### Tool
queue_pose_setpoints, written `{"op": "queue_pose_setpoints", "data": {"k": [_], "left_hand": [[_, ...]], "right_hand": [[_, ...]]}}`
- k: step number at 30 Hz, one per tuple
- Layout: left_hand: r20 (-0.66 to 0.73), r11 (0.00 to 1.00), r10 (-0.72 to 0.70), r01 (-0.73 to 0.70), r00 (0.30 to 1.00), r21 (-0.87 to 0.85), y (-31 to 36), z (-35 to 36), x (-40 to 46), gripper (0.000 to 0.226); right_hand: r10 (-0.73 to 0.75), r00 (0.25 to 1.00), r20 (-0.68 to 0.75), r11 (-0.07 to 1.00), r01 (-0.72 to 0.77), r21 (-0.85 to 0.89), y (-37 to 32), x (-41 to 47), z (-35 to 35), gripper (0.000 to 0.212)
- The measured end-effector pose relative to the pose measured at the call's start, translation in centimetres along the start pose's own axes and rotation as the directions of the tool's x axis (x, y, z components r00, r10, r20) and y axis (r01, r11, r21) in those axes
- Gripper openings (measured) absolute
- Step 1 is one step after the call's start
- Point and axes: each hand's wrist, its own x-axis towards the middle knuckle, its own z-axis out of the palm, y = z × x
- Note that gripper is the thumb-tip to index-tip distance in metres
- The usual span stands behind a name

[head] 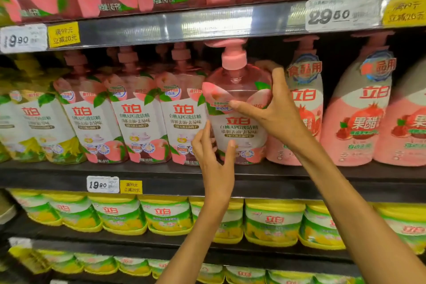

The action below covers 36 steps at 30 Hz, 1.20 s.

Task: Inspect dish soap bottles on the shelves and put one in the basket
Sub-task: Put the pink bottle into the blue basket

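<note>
1. The peach pump bottle (pixel 238 108) stands at the front edge of the middle shelf (pixel 161 172), last of its peach row, just beside the pomegranate bottles (pixel 355 120) on its right.
2. Both hands are on it — the right hand (pixel 274 110) has its grip curled round the shoulder, thumb across the label; the left hand (pixel 213 152) has thumb and fingers clamped on the lower left side.
3. Handling, as a guess: a full bottle of this kind should be heavy, the clear plastic stiff but smooth, so slippery. Better held round the body with a palm under the base than by the pump head (pixel 234 57), which may turn or pull.
4. Writing: brand 立白; the label reads 白桃APG洗洁精, 清新去油·去异味. Neighbours show 果醋 and 食品用.
5. Price tag (pixel 103 184) on the shelf's front edge reads 19.80, with a yellow tag (pixel 131 187) 满99元 立减20元 — the rail above shows 19.90 and 29.50.
6. No basket is in view.
</note>
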Motion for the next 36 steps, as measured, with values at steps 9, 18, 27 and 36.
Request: {"op": "queue_pose_setpoints", "data": {"k": [9, 18, 27, 36], "left_hand": [[0.073, 0.985, -0.108, 0.117, 0.991, -0.125, 0.8, -2.3, -1.5, 0.08], [0.27, 0.885, -0.289, 0.364, 0.918, -0.29, 2.8, -7.3, -5.7, 0.06], [0.201, 0.758, -0.626, 0.648, 0.753, -0.067, 5.6, -13.4, -9.8, 0.069], [-0.064, 0.615, -0.789, 0.784, 0.612, -0.088, 5.1, -21.7, -18.1, 0.045]], "right_hand": [[-0.156, 0.988, 0.01, 0.976, 0.153, 0.158, -2.5, -2.2, 0.6, 0.084], [0.23, 0.967, 0.107, 0.852, -0.254, 0.457, -3.3, -5.2, 1.8, 0.054], [0.456, 0.761, 0.461, 0.331, -0.626, 0.706, -1.5, -9.3, 7.4, 0.07], [0.407, 0.532, 0.743, 0.232, -0.846, 0.479, -4.0, -16.1, 18.0, 0.072]]}}
